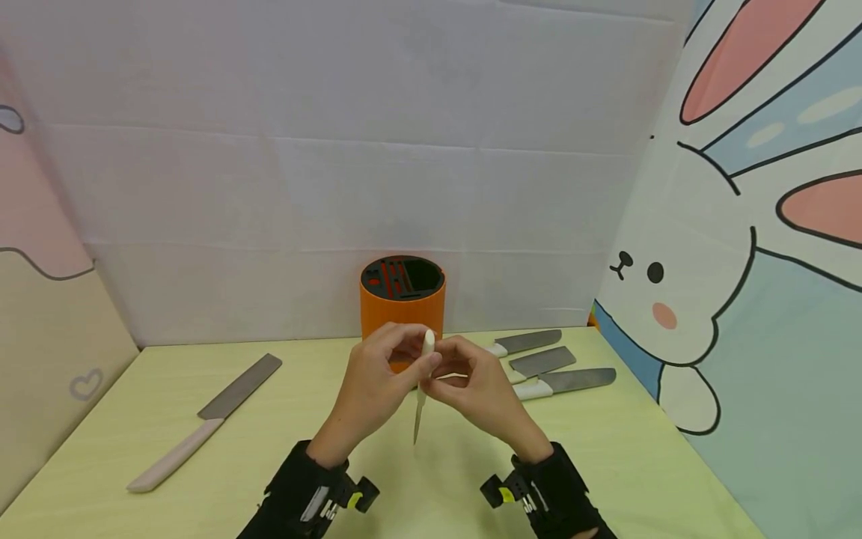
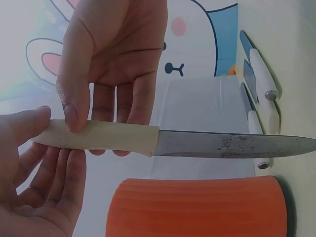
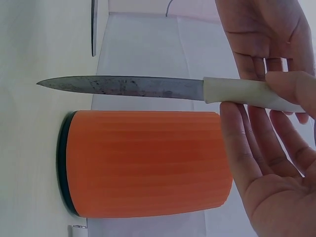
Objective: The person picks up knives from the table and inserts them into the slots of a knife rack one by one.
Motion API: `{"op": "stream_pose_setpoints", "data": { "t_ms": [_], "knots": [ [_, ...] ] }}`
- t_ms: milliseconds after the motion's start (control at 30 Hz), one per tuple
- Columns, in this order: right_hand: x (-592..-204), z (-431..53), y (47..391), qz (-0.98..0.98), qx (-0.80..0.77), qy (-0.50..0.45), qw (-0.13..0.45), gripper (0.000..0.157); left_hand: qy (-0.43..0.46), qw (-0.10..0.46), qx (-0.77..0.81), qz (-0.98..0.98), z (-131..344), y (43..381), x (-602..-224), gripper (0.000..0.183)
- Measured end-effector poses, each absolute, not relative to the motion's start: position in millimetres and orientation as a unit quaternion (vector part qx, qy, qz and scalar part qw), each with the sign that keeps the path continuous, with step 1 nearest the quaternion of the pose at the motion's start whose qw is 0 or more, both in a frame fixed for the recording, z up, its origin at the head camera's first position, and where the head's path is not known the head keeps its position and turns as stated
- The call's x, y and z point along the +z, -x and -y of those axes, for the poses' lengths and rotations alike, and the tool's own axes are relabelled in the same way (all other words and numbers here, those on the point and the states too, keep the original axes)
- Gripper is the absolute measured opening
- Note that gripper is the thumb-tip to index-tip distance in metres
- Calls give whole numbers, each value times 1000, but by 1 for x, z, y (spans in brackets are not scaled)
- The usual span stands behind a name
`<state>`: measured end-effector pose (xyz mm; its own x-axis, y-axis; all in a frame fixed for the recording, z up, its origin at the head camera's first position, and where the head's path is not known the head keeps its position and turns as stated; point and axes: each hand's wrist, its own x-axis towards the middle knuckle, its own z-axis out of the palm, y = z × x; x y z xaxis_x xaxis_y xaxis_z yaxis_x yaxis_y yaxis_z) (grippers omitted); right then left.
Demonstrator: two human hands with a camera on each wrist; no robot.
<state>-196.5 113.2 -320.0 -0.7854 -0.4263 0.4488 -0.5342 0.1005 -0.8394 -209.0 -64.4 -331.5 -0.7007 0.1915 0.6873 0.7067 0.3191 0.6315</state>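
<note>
In front of my chest both hands pinch the white handle (image 1: 428,344) of a small knife whose pointed blade (image 1: 419,419) hangs straight down. Dark specks mark the steel of this knife (image 2: 232,144) in the left wrist view. My left hand (image 1: 382,368) grips near the butt end, and my right hand (image 1: 473,380) holds the handle with thumb and fingers from the other side. Behind them stands a round orange knife block (image 1: 377,311), its black top cut with red slots and a wider opening; the hands hide part of its front.
Left on the pale table (image 1: 323,479) lies a broad-bladed knife (image 1: 236,389) with a light handle. To the right are three more white-handled knives, the far knife (image 1: 532,341), middle knife (image 1: 544,361) and near knife (image 1: 578,380). A white sheet (image 1: 377,187) hangs behind.
</note>
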Motion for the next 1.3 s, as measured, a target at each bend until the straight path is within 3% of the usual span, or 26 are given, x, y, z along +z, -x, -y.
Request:
{"op": "stream_pose_setpoints", "data": {
  "t_ms": [467, 833, 1067, 1300],
  "knots": [
    [-318, -115, 195, 746, 578, -326, 60, 36, 303, 266, -497, 769, 64, 182, -286, 23],
    [-319, -126, 191, 787, 520, -319, 89, 37, 316, 269, -482, 772, 77, 200, -268, 24],
    [-361, -151, 219, 830, 447, -312, 122, 45, 325, 276, -477, 769, 79, 201, -234, 23],
    [-369, -164, 221, 843, 395, -325, 169, 51, 321, 278, -482, 766, 82, 211, -209, 21]
  ]
}}
